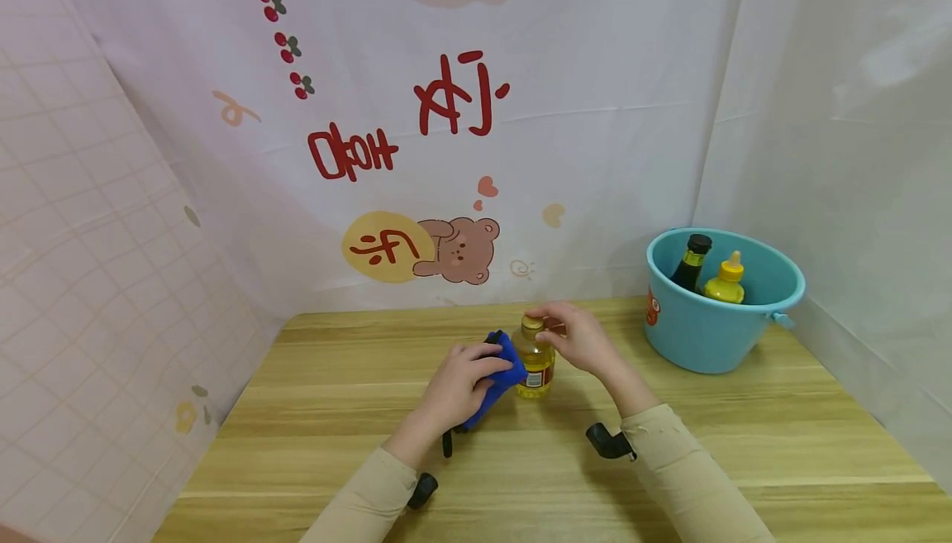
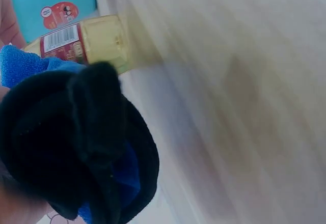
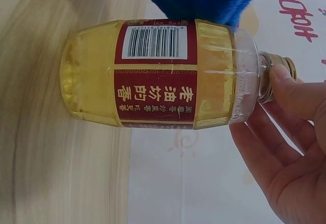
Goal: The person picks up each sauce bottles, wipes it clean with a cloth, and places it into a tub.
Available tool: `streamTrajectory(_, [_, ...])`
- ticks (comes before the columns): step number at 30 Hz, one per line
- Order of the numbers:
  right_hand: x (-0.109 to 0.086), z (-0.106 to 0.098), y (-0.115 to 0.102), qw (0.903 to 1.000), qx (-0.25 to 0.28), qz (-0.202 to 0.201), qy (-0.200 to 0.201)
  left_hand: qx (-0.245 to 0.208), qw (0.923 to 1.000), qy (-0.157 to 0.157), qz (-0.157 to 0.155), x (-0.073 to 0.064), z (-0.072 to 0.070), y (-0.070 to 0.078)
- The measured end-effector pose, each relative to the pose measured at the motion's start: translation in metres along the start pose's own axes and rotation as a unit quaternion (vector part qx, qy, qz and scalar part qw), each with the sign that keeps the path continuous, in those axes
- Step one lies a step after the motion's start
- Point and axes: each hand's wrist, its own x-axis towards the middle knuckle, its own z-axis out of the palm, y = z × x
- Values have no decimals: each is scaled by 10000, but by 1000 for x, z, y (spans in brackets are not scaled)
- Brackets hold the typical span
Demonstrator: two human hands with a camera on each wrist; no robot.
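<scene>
A clear bottle of yellow cooking oil (image 1: pixel 534 361) with a red label and gold cap stands on the table. My right hand (image 1: pixel 583 340) pinches the bottle's cap and neck between thumb and fingers, as the right wrist view shows with the oil bottle (image 3: pixel 153 86) filling its middle. To the bottle's left, my left hand (image 1: pixel 461 382) grips a bunched blue cloth (image 1: pixel 487 404) with black edging. The blue cloth (image 3: pixel 209 0) lies against the bottle's side. In the left wrist view the cloth's black edging (image 2: pixel 97 117) hides most of the left fingers.
A light-blue bucket (image 1: pixel 699 345) stands at the right rear of the wooden table (image 1: pixel 342 411). Inside it are a dark bottle with a black cap (image 1: pixel 692 266) and a yellow squeeze bottle (image 1: pixel 725 285). A printed white curtain (image 1: pixel 595 113) hangs behind the table.
</scene>
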Motion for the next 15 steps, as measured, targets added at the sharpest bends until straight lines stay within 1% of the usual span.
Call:
streamTrajectory(3, [1, 0, 0, 10000, -14, 57, -7, 69, 9999, -112, 3, -2, 2, -1])
streamTrajectory(7, [1, 0, 1, 9999, -30, 132, -13, 263, 9989, -374, 60, -3, 6, -2])
streamTrajectory(12, [1, 1, 1, 9999, -73, 104, -17, 556, 9958, -725, 86, -6, 12, -3])
streamTrajectory(15, [1, 1, 1, 9999, -69, 130, -34, 746, 9930, -919, 48, -4, 14, -3])
